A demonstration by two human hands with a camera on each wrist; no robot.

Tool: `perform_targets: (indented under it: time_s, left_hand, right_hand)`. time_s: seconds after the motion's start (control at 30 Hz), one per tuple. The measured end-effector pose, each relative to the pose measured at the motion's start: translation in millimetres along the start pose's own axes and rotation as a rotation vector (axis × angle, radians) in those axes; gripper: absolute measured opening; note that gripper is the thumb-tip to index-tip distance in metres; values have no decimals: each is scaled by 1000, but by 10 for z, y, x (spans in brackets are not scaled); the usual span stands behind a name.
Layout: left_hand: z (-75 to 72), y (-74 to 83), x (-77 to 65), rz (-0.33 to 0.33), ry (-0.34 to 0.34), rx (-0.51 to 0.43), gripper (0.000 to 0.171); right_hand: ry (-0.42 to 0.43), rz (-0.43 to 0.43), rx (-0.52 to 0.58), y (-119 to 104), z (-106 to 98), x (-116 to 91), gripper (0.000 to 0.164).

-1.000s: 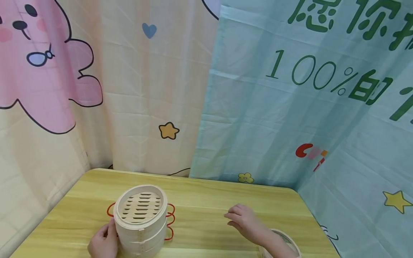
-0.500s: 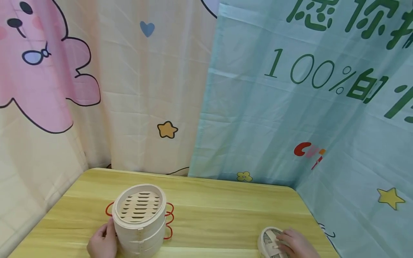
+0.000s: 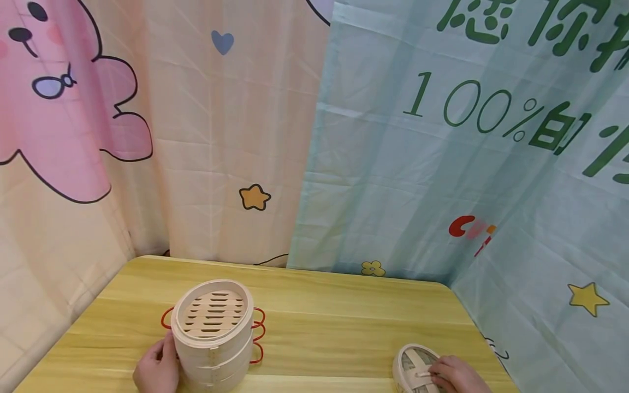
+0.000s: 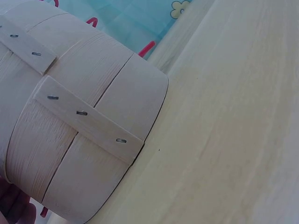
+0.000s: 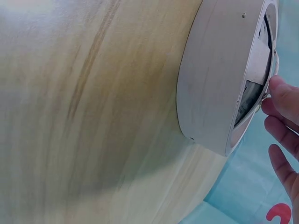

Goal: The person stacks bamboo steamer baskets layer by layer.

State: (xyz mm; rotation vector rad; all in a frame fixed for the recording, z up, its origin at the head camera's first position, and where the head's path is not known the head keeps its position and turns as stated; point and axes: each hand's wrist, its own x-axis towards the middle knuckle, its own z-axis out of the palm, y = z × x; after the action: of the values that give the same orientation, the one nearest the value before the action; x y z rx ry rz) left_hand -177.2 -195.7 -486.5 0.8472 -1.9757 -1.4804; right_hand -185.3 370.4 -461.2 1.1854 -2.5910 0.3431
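Observation:
A stack of bamboo steamer baskets (image 3: pixel 213 349) with red side handles stands at the table's left in the head view; its slatted top tier (image 3: pixel 216 315) lies uncovered. My left hand (image 3: pixel 157 367) holds the stack's left side with curled fingers, partly hidden at the lower left corner of the left wrist view. On the right lies a round steamer lid (image 3: pixel 409 376) with crossed bands. My right hand (image 3: pixel 459 375) pinches the small handle at its centre; the right wrist view shows thumb and forefinger meeting there, the other fingers apart. The lid's lower part is cut off in the head view.
A yellow wood-grain table (image 3: pixel 319 327) carries both things, with a wide stretch of tabletop between them. Printed curtains, cream (image 3: pixel 211 164) and light blue (image 3: pixel 373 180), hang close behind and beside the table.
My right hand has moved from above the middle of the table back to the right and down onto the lid, taking hold of its handle. My left hand and the stack stay put.

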Motion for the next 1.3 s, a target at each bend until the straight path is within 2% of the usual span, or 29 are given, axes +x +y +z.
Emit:
perform_targets:
  time_s: [0.13, 0.37, 0.5, 0.7, 0.8, 0.93, 1.03, 1.13, 1.3]
  left_hand:
    - [-6, 3, 3, -5, 5, -4, 44]
    - [-11, 15, 1, -14, 3, -24, 39]
    - [-21, 24, 8, -10, 17, -23, 39]
    - [-21, 22, -2, 0, 2, -9, 43]
    - [-17, 12, -4, 1, -1, -9, 43]
    - [-7, 0, -9, 9, 5, -16, 42]
    - [-1, 0, -9, 7, 19, -19, 43]
    - [1, 5, -12, 9, 24, -18, 42]
    - [1, 25, -18, 4, 19, -18, 43]
  right_hand:
    - [22, -13, -13, 1, -2, 33, 7]
    - [-12, 12, -64, -12, 24, 83, 10]
    - [23, -13, -109, 2, 80, 97, 16]
    - [124, -87, -185, -3, 118, 132, 17]
    - [118, -39, -220, -91, 50, 231, 17]
    - [72, 79, -273, -310, -127, 525, 19]
    - [85, 118, -307, -482, -253, 846, 21]
    - [63, 164, -289, -668, -384, 1206, 18]
    - [-34, 271, -197, -1010, -564, 1814, 10]
